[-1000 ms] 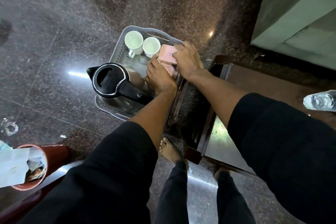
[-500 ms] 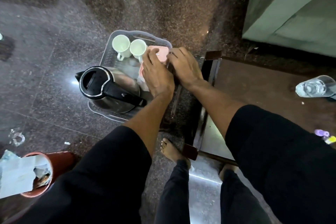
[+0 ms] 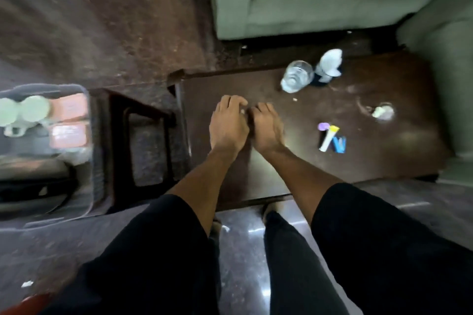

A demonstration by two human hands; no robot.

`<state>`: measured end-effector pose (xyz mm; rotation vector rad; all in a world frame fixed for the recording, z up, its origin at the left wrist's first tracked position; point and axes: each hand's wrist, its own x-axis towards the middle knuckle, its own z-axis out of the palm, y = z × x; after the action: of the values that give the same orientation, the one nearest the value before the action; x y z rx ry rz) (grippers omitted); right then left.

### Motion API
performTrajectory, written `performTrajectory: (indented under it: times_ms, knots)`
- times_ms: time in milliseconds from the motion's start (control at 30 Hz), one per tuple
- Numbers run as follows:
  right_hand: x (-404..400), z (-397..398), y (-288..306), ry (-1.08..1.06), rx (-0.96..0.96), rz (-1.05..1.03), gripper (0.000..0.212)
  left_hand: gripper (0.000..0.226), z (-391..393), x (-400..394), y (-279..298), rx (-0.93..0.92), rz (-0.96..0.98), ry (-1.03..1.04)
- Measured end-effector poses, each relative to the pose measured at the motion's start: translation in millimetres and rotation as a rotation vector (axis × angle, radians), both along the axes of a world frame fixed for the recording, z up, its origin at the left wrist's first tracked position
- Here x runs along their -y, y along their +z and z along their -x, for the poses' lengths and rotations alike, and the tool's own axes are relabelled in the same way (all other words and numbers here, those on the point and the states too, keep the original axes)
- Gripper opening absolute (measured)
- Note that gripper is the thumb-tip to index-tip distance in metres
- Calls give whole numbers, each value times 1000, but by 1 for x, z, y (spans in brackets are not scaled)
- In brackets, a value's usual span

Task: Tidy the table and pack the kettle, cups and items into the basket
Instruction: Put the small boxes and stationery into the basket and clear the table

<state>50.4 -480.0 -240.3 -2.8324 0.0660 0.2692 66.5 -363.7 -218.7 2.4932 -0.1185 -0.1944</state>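
Both hands over the dark brown wooden table (image 3: 256, 169), side by side, touching at the fingers. My left hand (image 3: 228, 124) has fingers curled down; my right hand (image 3: 267, 128) likewise. Something small and pale sits between the fingertips, but the frame is too blurred to say whether either hand pinches it.

Grey plastic basket (image 3: 87, 151) is on the floor to my left, well apart from the hands. Inside it: two white cups (image 3: 24, 111) at the far end, two pink boxes (image 3: 67, 120) beside them, black-lidded steel kettle (image 3: 33, 181) at the near end, partly cut off.

On the table: clear glass (image 3: 297, 79) and a white-and-dark bottle (image 3: 329, 65) at the far edge, just beside each other; small coloured sachets (image 3: 331, 139) to my right; a crumpled clear wrapper (image 3: 382, 111) further right.
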Motion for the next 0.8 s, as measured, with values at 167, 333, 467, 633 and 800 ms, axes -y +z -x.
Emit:
performTrajectory:
  times_ms: [167,333,467,633,800]
  knots:
    - [112,51,-22,-252,-70,-32,10,31,24,113,-9,-130,5,-200]
    - [190,91,-41,-514,-118,-51,23,34,47,187,-26,-238,-21,-330]
    - [236,108,-51,-650,-132,-81,34,37,53,232,-45,-249,-66,-361]
    - [267,103,-72,-690,-252,-143,34,33,53,271,-67,-280,-88,-304]
    - [271,86,-88,-704,-314,-244,56,38,63,287,-89,-366,-84,-131]
